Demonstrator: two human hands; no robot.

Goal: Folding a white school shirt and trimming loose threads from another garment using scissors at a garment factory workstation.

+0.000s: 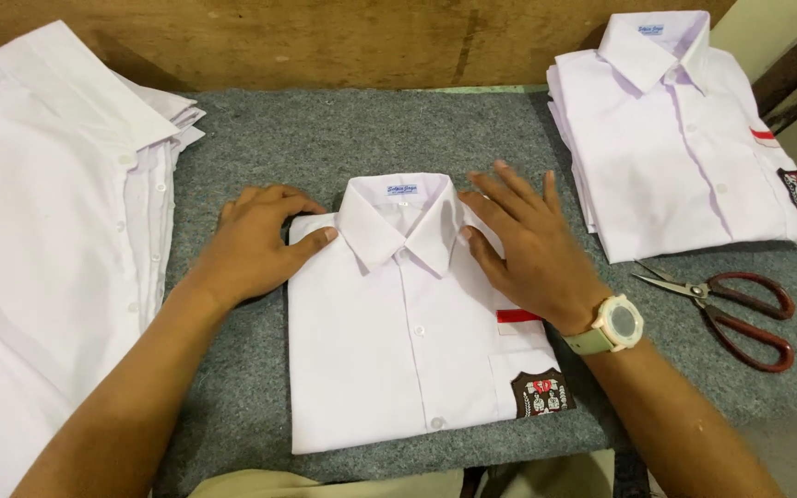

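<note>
The folded white school shirt [417, 323] is lying at centre of the grey felt surface [325, 129]. L hand [255, 244] and R hand [528, 244], fingers open and flat, are pressing its shoulders beside the collar [403, 226]; red-handled scissors [731, 309] are lying to the right.

Red-handled scissors [735, 309], stack of folded white shirts [684, 138], unfolded shirts [48, 277], grey felt mat [325, 138]

One folded shirt [408, 323], two shirt stacks [684, 129] [48, 240] (white), one scissors [735, 304]

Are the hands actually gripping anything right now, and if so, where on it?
Nothing is gripped. Both hands lie flat on the folded white shirt: the left hand at its left shoulder corner beside the collar, the right hand on the right shoulder.
</note>
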